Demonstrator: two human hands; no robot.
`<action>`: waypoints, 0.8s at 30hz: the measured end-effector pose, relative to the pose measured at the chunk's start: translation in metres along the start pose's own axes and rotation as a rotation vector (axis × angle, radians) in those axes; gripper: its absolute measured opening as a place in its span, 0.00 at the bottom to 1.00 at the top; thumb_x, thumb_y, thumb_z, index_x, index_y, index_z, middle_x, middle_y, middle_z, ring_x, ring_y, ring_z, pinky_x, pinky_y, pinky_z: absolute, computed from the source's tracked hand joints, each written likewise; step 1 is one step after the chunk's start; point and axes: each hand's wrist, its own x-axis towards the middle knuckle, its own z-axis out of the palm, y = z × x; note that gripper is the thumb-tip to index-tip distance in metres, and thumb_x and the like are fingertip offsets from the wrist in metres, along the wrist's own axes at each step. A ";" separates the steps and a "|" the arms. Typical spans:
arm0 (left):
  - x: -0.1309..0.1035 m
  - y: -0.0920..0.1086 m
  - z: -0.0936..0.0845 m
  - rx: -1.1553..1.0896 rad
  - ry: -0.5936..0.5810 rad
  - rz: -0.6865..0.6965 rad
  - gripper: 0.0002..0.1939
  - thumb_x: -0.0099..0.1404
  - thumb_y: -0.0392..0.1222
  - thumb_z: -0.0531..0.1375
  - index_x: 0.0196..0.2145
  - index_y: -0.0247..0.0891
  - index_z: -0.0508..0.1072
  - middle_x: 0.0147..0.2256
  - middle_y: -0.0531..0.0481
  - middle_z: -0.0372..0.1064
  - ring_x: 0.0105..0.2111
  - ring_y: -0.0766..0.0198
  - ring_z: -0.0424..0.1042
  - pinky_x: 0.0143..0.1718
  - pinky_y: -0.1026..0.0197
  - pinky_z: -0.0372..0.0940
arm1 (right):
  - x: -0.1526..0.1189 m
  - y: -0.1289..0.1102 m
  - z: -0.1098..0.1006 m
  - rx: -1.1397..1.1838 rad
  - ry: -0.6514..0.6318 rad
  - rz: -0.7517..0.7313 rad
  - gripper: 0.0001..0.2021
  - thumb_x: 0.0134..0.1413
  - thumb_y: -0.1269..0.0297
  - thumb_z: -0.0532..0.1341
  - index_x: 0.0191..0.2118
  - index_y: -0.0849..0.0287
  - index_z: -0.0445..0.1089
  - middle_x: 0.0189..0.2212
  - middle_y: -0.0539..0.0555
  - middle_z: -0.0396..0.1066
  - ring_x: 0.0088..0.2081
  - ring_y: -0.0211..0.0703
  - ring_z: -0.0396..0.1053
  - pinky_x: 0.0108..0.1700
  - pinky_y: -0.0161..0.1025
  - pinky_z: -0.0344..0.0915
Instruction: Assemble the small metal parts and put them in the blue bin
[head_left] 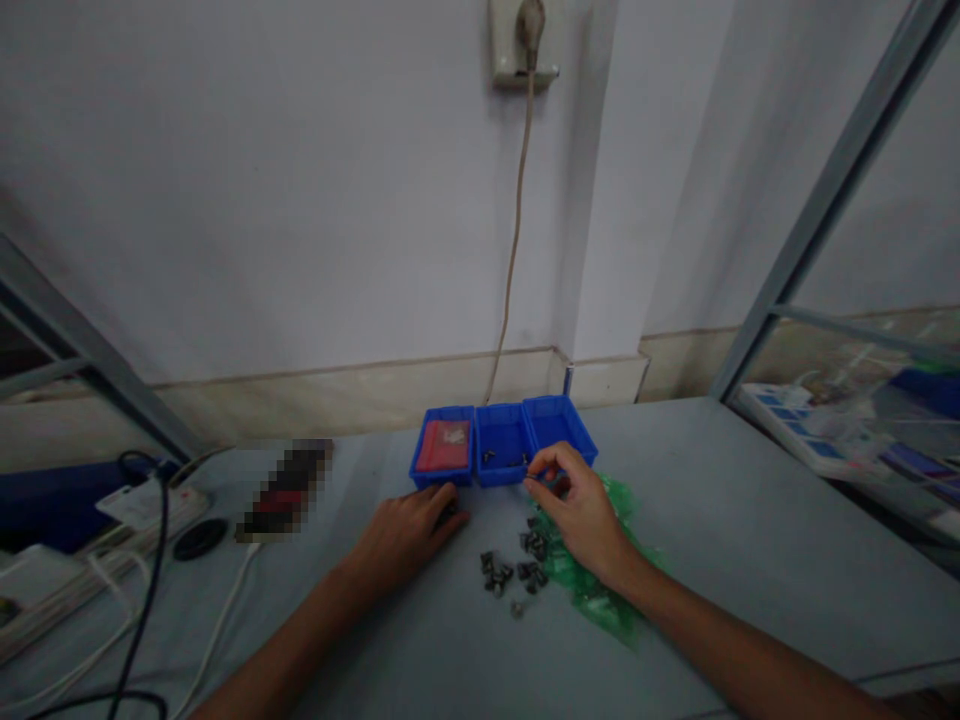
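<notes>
Taking the middle bin (499,432) as your landmark, far left of it your power strip (180,508) runs partly under cables, and the phone-sized thing (289,490) is pixelated, so I can't say what it is. A black disc (200,539) lies just beside that.

Your left hand (409,525) is palm down, front-left of the middle bin, fingers loosely curled. Dark bits show under them, but I can't tell if you're gripping any. The left bin (442,447) touches the middle bin and holds a red packet (444,444); any print on it is too small to read.

The middle bin has a few bits inside, its front right corner partly behind your right hand (581,505). Those fingertips are nearly closed, pinching a tiny part (529,475) too blurry to identify. The loose parts (496,573) sit in front of the middle bin, some beside the green bag (600,590), which your wrist partly covers.

The right bin (559,425) touches the middle one, and beyond it grey desk (720,480) runs right to the rack post (776,290).
</notes>
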 end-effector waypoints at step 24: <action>0.002 -0.001 0.005 0.024 0.009 0.002 0.15 0.81 0.54 0.51 0.50 0.43 0.69 0.48 0.44 0.79 0.43 0.51 0.81 0.39 0.57 0.69 | 0.002 -0.001 0.004 0.462 -0.142 0.325 0.17 0.64 0.46 0.65 0.45 0.54 0.74 0.30 0.50 0.73 0.20 0.34 0.56 0.20 0.34 0.48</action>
